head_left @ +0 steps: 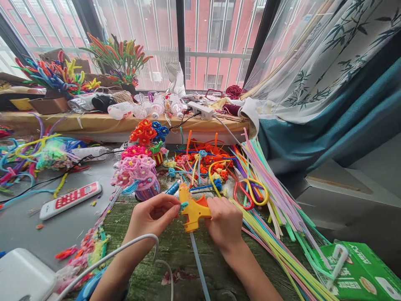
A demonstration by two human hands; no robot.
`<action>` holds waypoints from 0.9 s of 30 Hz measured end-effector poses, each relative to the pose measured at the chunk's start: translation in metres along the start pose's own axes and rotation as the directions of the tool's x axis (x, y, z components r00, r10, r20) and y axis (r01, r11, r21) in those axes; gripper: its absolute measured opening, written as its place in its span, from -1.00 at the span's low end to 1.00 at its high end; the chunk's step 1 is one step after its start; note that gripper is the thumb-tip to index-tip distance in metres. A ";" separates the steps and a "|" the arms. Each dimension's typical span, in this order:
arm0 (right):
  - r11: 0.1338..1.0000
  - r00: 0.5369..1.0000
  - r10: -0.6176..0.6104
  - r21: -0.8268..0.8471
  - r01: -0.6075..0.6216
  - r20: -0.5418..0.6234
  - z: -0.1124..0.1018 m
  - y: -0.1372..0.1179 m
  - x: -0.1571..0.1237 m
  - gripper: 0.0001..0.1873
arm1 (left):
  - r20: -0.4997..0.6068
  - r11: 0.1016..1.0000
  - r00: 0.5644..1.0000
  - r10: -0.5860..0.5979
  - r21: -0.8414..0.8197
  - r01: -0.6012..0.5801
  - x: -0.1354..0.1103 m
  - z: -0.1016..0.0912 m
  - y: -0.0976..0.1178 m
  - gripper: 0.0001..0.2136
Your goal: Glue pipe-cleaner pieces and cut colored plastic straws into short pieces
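Observation:
My right hand (pixel 224 221) is wrapped around the handle of a yellow hot glue gun (pixel 194 212). A long translucent glue stick (pixel 199 265) runs out of the gun's rear toward me, and its nozzle end points away. Between the thumb and fingers of my left hand (pixel 152 217) is a small teal piece of pipe cleaner (pixel 184 205), close beside the gun's body; whether they touch I cannot tell. Just beyond stand pink fuzzy flowers (pixel 138 169) in a purple pot. Red-and-yellow-handled scissors (pixel 244 195) lie right of the gun.
Long pastel pipe cleaners (pixel 272 246) spread along the right, near a green box (pixel 365 267). Orange and blue pipe-cleaner pieces (pixel 206 163) cover the back. A white remote (pixel 71 200) lies left. A white cable (pixel 131 240) crosses over my left forearm. Bottles and a power strip (pixel 200 110) line the windowsill.

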State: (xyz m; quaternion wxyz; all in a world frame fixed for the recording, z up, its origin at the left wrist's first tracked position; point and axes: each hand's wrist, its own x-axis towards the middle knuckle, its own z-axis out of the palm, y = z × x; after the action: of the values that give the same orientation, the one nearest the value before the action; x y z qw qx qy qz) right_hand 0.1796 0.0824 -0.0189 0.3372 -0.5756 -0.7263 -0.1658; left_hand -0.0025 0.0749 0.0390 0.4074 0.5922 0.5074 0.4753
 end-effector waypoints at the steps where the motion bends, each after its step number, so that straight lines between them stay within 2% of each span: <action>1: 1.000 1.000 0.000 0.002 0.000 -0.003 0.000 0.000 0.000 -0.78 | 0.002 0.999 1.000 0.028 0.031 -0.028 0.001 0.000 -0.002 -0.91; 4: 1.000 1.000 -0.003 0.008 0.003 -0.020 0.000 0.000 0.001 -0.78 | 0.015 0.980 0.992 0.122 0.157 -0.123 0.002 -0.003 -0.009 -0.92; 7: 1.000 1.000 0.000 0.010 0.000 -0.023 0.000 0.000 0.000 -0.79 | 0.007 0.908 0.964 0.265 0.333 -0.253 0.002 -0.005 -0.014 -0.93; 10: 1.000 1.000 -0.002 0.007 0.002 -0.023 0.000 0.001 0.000 -0.79 | 0.041 0.766 0.883 0.467 0.479 -0.428 0.002 -0.007 -0.015 -0.93; 13: 1.000 0.999 -0.010 0.003 0.010 -0.033 0.000 0.002 0.000 -0.79 | 0.091 0.644 0.804 0.588 0.549 -0.533 0.001 -0.008 -0.013 -0.91; 15: 1.000 0.999 -0.010 0.001 0.010 -0.041 0.000 0.002 0.001 -0.78 | 0.117 0.596 0.780 0.615 0.579 -0.556 0.001 -0.009 -0.013 -0.91; 23: 1.000 0.998 0.002 -0.008 -0.002 -0.061 0.001 0.001 0.001 -0.78 | 0.169 0.548 0.763 0.624 0.602 -0.581 0.002 -0.008 -0.014 -0.90; 25: 1.000 0.999 0.003 -0.007 -0.004 -0.052 0.000 0.000 0.001 -0.78 | 0.154 0.560 0.767 0.623 0.597 -0.575 0.002 -0.006 -0.013 -0.92; 27: 1.000 0.999 0.006 -0.004 -0.006 -0.042 0.000 0.000 0.001 -0.78 | 0.113 0.605 0.792 0.600 0.584 -0.542 0.002 -0.006 -0.010 -0.93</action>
State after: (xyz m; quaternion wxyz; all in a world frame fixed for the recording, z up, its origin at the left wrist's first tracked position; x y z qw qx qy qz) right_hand 0.1796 0.0832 -0.0181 0.3515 -0.5748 -0.7172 -0.1783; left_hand -0.0103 0.0779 0.0307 0.0055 0.7954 0.4310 0.4262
